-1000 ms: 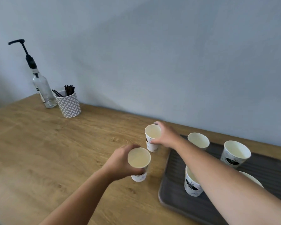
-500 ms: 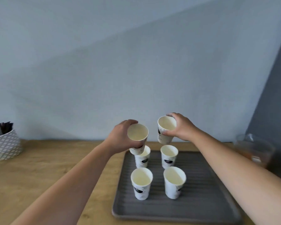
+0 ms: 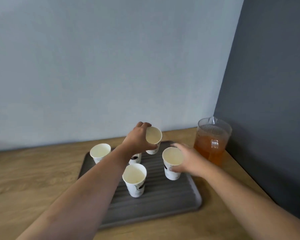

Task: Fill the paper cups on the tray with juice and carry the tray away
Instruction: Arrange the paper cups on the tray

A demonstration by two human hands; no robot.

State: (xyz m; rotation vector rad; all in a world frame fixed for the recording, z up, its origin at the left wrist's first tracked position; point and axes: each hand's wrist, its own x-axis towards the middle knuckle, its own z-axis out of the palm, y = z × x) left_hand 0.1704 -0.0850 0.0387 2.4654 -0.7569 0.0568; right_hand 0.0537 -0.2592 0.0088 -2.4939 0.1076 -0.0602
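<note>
Cups are all empty in the head view, and none has juice in it yet. The grey ribbed tray (image 3: 163,196) lies on the wooden table (image 3: 33,179) close to the wall. Three cups stand upright on it with no hand on them: a far-left cup (image 3: 100,152), a near cup (image 3: 134,179), and a half-hidden cup (image 3: 135,157) behind the left forearm.

The left hand (image 3: 137,139) holds a tilted cup (image 3: 153,140) above the far part of the tray. Its fingers curl over the far side of the wall and its thumb sits under the near side. The cup's mouth is turned toward the camera and its base points down and away, so it must be brought upright before it is set down.

The right hand (image 3: 189,161) wraps a right-hand cup (image 3: 172,162), thumb on the near wall and blurred fingers round the far side. This cup is upright and its base appears to rest on the tray, though I cannot tell for certain.

The pitcher (image 3: 213,134) stands upright off the tray's far right corner, part full of orange juice (image 3: 208,149). It lies just beyond the right hand, to that hand's right, and its handle (image 3: 214,144) seems to face the camera. The left hand is well apart from it, with cups between.

Judging by this, both cups are about to be placed. The right hand is then the natural one to reach for the pitcher.
</note>
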